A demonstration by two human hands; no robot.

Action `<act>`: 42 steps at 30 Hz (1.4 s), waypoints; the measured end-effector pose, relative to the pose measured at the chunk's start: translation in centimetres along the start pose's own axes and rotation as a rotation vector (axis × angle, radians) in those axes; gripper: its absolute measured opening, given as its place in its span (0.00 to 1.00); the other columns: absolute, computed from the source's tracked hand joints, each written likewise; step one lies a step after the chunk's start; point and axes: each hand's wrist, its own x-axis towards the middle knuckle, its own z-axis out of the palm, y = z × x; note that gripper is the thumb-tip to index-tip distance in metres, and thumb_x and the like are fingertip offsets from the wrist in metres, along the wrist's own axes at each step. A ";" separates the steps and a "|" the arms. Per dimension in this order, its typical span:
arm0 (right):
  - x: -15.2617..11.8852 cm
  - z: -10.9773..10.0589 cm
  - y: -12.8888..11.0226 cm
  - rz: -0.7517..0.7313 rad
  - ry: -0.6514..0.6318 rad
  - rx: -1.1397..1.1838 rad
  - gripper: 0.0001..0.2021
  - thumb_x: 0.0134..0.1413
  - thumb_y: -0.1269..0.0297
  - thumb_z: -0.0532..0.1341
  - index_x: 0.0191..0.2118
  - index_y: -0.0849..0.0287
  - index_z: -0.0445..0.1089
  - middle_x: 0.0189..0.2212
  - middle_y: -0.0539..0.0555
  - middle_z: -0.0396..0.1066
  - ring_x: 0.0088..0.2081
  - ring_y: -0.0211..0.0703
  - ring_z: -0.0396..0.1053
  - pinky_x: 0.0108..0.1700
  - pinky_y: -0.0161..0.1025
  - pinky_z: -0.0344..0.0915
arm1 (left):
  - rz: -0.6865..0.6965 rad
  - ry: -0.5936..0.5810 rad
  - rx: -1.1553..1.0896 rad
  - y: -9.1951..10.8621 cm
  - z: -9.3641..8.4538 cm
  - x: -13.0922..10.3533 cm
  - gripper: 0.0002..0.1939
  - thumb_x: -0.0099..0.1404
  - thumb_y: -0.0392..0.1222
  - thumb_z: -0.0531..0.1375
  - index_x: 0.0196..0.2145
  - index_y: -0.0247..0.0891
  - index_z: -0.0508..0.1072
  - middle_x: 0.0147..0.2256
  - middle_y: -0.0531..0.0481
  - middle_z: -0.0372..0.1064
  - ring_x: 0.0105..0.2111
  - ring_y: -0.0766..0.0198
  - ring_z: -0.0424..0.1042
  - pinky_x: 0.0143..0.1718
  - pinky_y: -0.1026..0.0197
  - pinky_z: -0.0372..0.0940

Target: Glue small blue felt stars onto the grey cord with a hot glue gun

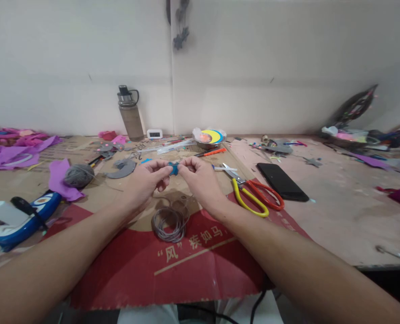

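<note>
A small blue felt piece [173, 168], perhaps star-shaped, is pinched between my two hands above the paper sheet. My left hand [153, 176] grips its left side with thumb and forefinger. On its right side, the thumb and fingers of my right hand [197, 174] are closed. Below them lies a loose coil of grey cord [169, 224], and a thin strand rises from it toward my hands. To the right of my right hand rest scissors [253, 191] with one yellow and one red handle, blades spread. My fingers partly hide the blue piece.
A black phone [282, 181] lies right of the scissors. On the left are a grey yarn ball [79, 175], a blue glue gun [27, 222] and purple felt [60, 180]. A water bottle [131, 118], a small digital timer [154, 134] and a bowl [209, 145] stand along the wall.
</note>
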 end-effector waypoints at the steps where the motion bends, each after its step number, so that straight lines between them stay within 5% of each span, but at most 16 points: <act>1: 0.0 0.0 0.0 0.003 0.008 0.003 0.07 0.47 0.62 0.58 0.24 0.58 0.63 0.20 0.45 0.59 0.24 0.34 0.55 0.29 0.35 0.52 | -0.002 0.003 -0.013 0.1 0.0 0.0 0.11 0.52 0.43 0.67 0.30 0.35 0.71 0.17 0.55 0.64 0.15 0.73 0.58 0.16 0.69 0.50; 42: -0.1 0.0 -0.1 0.024 -0.001 -0.014 0.05 0.47 0.65 0.58 0.24 0.59 0.64 0.21 0.45 0.60 0.24 0.34 0.55 0.30 0.35 0.54 | -0.027 0.046 -0.074 0.6 0.3 -0.1 0.08 0.52 0.38 0.65 0.27 0.32 0.71 0.18 0.53 0.66 0.16 0.72 0.64 0.15 0.70 0.57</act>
